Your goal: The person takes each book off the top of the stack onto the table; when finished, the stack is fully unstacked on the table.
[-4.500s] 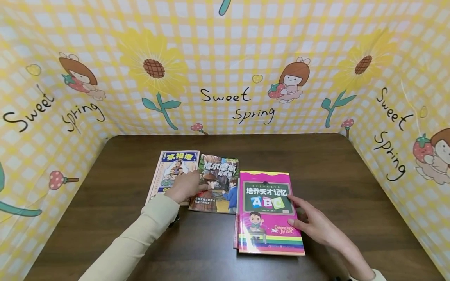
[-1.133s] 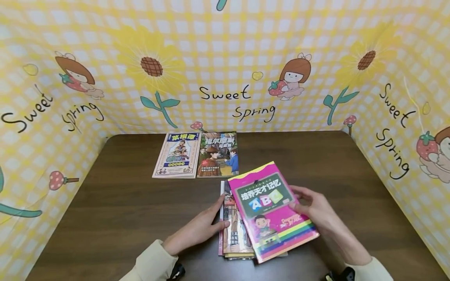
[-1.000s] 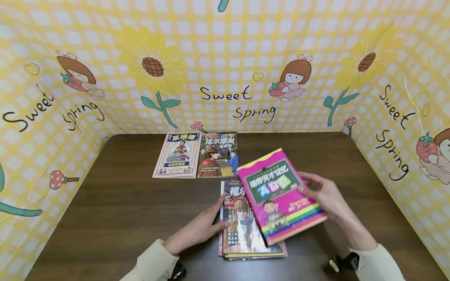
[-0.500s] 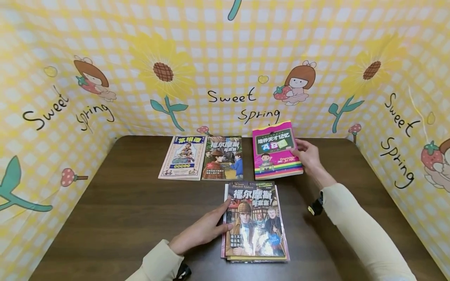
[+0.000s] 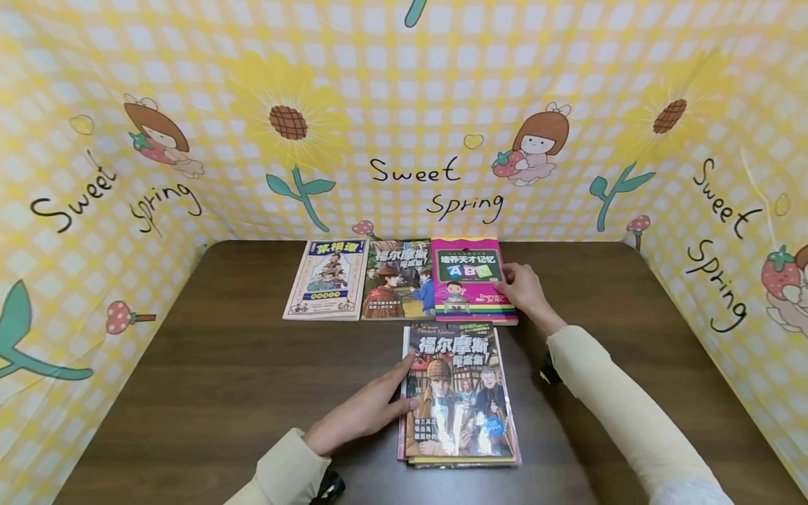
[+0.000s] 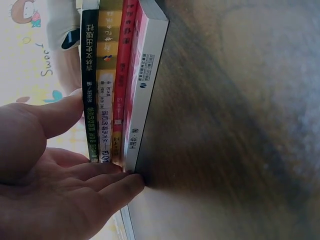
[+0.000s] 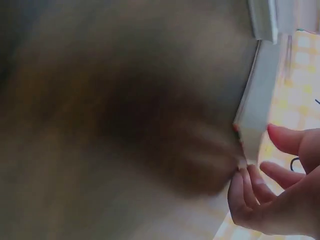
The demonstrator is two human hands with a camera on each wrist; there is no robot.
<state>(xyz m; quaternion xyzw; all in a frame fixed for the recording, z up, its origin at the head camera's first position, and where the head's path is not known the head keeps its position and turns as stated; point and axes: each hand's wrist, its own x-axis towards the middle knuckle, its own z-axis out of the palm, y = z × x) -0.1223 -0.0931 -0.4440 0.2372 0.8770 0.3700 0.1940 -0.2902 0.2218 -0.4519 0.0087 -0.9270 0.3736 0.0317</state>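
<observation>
A pink book [image 5: 470, 280] with "ABC" on its cover lies at the back of the table, to the right of two other books in a row. My right hand [image 5: 527, 291] pinches its right edge, thumb on the cover side and fingers curled at the page edge; the right wrist view shows this hand [image 7: 280, 190] at the book's corner. Nearer the front lies a stack of books topped by a detective book [image 5: 457, 393]. My left hand [image 5: 362, 410] rests along the stack's left side with fingers straight. In the left wrist view the left thumb and fingers touch several spines [image 6: 105, 80].
Left of the pink book lie a book with a forest scene [image 5: 398, 280] and a cream book with a blue title band [image 5: 326, 280], side by side. A yellow checked cloth [image 5: 404, 84] walls the dark wooden table [image 5: 252, 393] behind and at both sides.
The right hand has lifted the pink book off the front stack, carried it back and set it beside the forest-scene book. Earlier, the two other books moved to the back; the left hand came to the stack.
</observation>
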